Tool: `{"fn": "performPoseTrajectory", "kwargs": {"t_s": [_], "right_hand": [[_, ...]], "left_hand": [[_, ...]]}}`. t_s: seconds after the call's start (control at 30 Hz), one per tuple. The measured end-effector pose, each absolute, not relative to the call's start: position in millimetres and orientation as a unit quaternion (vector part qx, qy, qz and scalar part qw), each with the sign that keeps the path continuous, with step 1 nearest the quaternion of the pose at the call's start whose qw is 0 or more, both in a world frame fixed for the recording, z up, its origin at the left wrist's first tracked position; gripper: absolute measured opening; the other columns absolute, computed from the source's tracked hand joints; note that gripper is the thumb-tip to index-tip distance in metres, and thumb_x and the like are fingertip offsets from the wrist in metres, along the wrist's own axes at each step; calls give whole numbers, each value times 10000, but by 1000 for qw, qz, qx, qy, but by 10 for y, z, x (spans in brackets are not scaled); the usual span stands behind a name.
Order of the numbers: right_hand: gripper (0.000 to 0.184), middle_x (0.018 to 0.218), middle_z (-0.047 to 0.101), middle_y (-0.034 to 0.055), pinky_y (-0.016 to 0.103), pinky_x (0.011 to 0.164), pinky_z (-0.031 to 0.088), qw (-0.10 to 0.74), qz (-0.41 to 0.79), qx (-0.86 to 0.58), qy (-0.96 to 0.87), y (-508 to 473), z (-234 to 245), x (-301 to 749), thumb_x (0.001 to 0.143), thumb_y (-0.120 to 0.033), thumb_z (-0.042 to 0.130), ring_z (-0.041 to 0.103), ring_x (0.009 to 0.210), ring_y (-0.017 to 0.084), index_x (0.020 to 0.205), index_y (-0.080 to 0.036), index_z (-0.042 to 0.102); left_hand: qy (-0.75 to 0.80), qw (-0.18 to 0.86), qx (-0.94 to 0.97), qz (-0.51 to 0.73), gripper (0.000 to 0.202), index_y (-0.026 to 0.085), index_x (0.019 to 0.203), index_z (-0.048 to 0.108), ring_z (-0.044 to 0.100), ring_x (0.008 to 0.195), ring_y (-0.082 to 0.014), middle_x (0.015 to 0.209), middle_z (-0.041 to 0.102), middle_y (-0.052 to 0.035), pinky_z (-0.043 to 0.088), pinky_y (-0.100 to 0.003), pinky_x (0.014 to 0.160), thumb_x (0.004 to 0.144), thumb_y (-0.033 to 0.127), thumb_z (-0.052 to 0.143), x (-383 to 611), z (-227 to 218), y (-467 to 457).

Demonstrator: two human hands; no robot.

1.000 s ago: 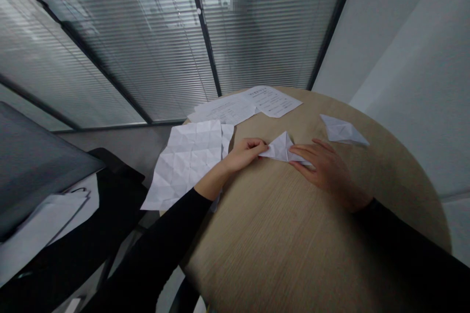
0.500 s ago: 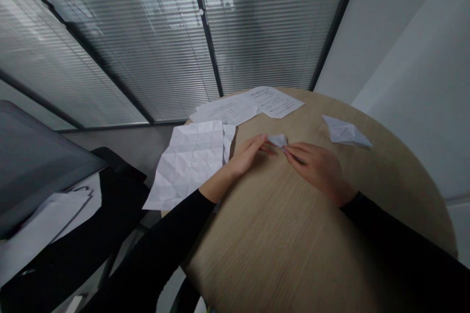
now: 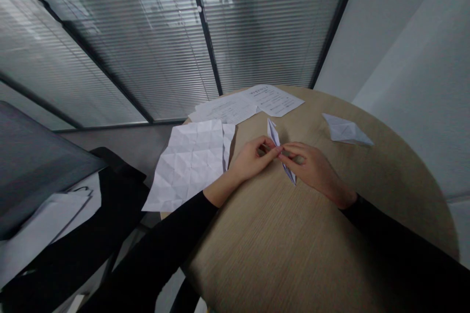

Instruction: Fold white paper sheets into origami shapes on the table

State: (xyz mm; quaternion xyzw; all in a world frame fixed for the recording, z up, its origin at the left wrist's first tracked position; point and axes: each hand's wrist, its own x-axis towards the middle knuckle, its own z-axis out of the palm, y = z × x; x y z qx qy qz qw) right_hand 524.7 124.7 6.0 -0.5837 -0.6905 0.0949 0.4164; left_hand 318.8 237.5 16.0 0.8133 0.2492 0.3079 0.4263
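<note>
A small folded white paper piece [image 3: 273, 133] stands on edge, long and narrow, at the middle of the round wooden table [image 3: 286, 244]. My left hand [image 3: 253, 159] pinches its left side with thumb and fingers. My right hand [image 3: 312, 168] pinches it from the right, fingers closed on the fold. Both hands meet at the paper's middle; its tips stick out above and below them. Both my sleeves are black.
A creased, unfolded white sheet [image 3: 189, 159] overhangs the table's left edge. Printed sheets [image 3: 249, 104] lie at the far edge. Another folded paper shape [image 3: 345, 130] rests at the right. A dark chair with papers [image 3: 47, 220] stands at the left. Window blinds and a white wall lie beyond.
The folded paper lay flat as a wide triangle under my hands; it has been collapsed narrower and now stands upright, pinched between both hands. My right hand went from flat to pinching.
</note>
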Motion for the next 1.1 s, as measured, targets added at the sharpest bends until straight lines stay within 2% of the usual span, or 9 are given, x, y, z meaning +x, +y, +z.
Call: {"fn": "performPoseTrajectory", "kwargs": {"t_s": [0.17, 0.27, 0.37, 0.47, 0.67, 0.87, 1.0, 1.1], "right_hand": [[260, 1310, 907, 71, 446, 842, 752, 463, 196, -583, -638, 1268, 26, 5222, 1056, -454, 813, 890, 993, 304, 1265, -340, 919], [300, 1333, 910, 64, 481, 892, 776, 497, 257, -573, -598, 1294, -42, 5251, 1021, -484, 859, 910, 1064, 334, 1284, -349, 914], [335, 1293, 922, 57, 526, 961, 778, 509, 294, -568, -575, 1309, -83, 5283, 993, -503, 891, 913, 1106, 356, 1295, -358, 910], [332, 1207, 937, 47, 545, 972, 779, 511, 312, -571, -562, 1304, -86, 5285, 984, -486, 895, 918, 1087, 360, 1290, -358, 914], [309, 1165, 941, 31, 555, 926, 789, 523, 297, -583, -547, 1288, -88, 5234, 961, -503, 902, 920, 1062, 370, 1235, -362, 931], [245, 1089, 943, 61, 499, 881, 771, 523, 283, -602, -534, 1280, -70, 5220, 974, -545, 870, 920, 988, 355, 1087, -331, 914], [236, 907, 909, 59, 424, 731, 714, 497, 204, -642, -548, 1261, 19, 5269, 965, -533, 844, 885, 829, 314, 1004, -301, 864], [242, 840, 870, 61, 408, 712, 670, 500, 125, -662, -544, 1261, 27, 5382, 950, -530, 834, 844, 775, 292, 945, -289, 812]], "left_hand": [[259, 427, 809, 309, 416, 201, 1029, 745, 706, 897, -188, 995, 794, -64, 539, -297, 749, 1109, 608, 705, 3202, 134, 2392], [252, 435, 810, 302, 365, 205, 1028, 733, 704, 893, -184, 995, 788, -58, 539, -299, 756, 1104, 560, 700, 3206, 122, 2408], [249, 439, 811, 296, 325, 206, 999, 707, 697, 882, -183, 969, 772, -51, 535, -307, 765, 1097, 516, 690, 3205, 124, 2414], [252, 448, 809, 285, 341, 207, 1011, 699, 702, 888, -186, 978, 771, -52, 528, -308, 754, 1091, 538, 700, 3204, 140, 2396], [250, 450, 807, 288, 382, 206, 1023, 686, 681, 848, -172, 972, 770, -47, 544, -315, 778, 1052, 571, 798, 3220, 166, 2349], [246, 405, 834, 284, 223, 214, 982, 663, 674, 812, -170, 941, 746, -33, 515, -317, 745, 1058, 420, 703, 3212, 132, 2383], [281, 344, 848, 289, 152, 224, 941, 654, 651, 747, -166, 890, 740, -14, 485, -328, 727, 1021, 348, 690, 3196, 123, 2396], [322, 324, 839, 295, 144, 231, 932, 648, 650, 706, -165, 807, 720, 5, 461, -324, 703, 1015, 341, 691, 3177, 135, 2419]]}}
